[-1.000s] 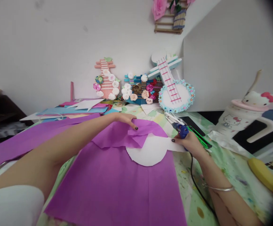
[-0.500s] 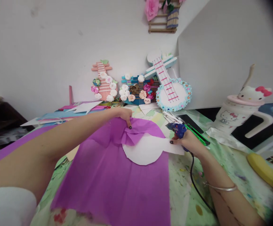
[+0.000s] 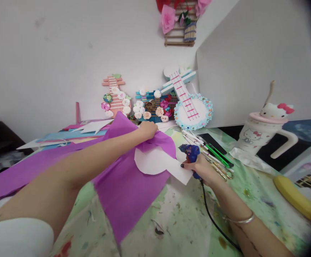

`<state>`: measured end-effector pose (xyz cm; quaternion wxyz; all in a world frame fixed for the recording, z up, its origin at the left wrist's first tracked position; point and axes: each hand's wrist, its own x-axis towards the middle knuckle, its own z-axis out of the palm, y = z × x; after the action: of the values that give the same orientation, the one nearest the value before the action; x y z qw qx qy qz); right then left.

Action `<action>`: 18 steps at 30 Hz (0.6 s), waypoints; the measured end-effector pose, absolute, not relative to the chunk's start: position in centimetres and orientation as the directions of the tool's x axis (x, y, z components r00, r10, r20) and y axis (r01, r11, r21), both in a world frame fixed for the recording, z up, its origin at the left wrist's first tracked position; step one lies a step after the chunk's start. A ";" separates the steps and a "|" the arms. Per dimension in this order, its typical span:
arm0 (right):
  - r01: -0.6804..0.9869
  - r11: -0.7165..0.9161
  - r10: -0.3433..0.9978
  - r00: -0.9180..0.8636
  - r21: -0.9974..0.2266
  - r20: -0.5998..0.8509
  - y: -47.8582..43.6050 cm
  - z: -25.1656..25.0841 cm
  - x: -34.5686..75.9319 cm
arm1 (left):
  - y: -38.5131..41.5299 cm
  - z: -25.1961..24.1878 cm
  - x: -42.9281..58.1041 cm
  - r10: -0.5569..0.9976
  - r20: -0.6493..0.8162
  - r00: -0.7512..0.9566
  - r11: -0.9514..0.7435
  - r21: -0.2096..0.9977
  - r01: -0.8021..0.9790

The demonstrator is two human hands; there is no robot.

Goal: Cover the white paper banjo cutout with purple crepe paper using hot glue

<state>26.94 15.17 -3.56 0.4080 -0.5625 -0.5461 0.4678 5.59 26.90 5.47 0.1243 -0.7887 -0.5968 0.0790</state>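
Observation:
Purple crepe paper [image 3: 134, 200] lies folded over the far part of a white card cutout [image 3: 150, 160], which has a round body and a straight neck. My left hand [image 3: 148, 130] is closed on the paper at the cutout's far edge; its fingertips are mostly hidden. In my right hand [image 3: 201, 167] is a blue hot glue gun [image 3: 191, 151], its nozzle pointing left above the cutout's neck. My right thumb is close to the neck's end; whether it presses on the card I cannot tell. A black cord [image 3: 211, 217] trails from the gun.
Behind stand a blue-trimmed paper instrument [image 3: 193, 110] and a pink one [image 3: 115, 94]. Pens, a green cutter [image 3: 218, 155] and gold-handled scissors [image 3: 221, 171] lie right of the gun. Further right are a lidded cup [image 3: 260, 134] and a yellow object [image 3: 296, 198]. Coloured sheets [image 3: 72, 135] lie left.
The purple paper's near part has swung leftward, baring the table in front. The cutout has turned, its neck end now nearer me. My left hand has turned over. The view has shifted slightly.

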 end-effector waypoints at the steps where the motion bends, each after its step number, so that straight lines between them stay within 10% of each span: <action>1: 0.273 -0.063 0.997 -0.021 -0.960 -0.072 15.0 -3.6 26.7 | 26.5 4.9 5.9 0.963 0.040 0.267 -0.244 -0.296 0.924; 9: 0.600 0.105 0.968 0.120 -0.793 0.219 13.7 -3.4 24.7 | 23.8 0.4 7.4 0.981 0.106 0.164 -0.133 -0.253 0.958; 18: 0.324 0.121 0.993 -0.048 -0.938 0.112 11.9 -4.0 23.0 | 20.6 -2.2 8.8 0.962 0.171 0.215 -0.184 -0.182 0.966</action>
<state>23.02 11.87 -4.04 0.4319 -0.5381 -0.6117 0.3869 8.80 20.57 -2.23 0.1255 -0.7693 -0.6264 -0.0089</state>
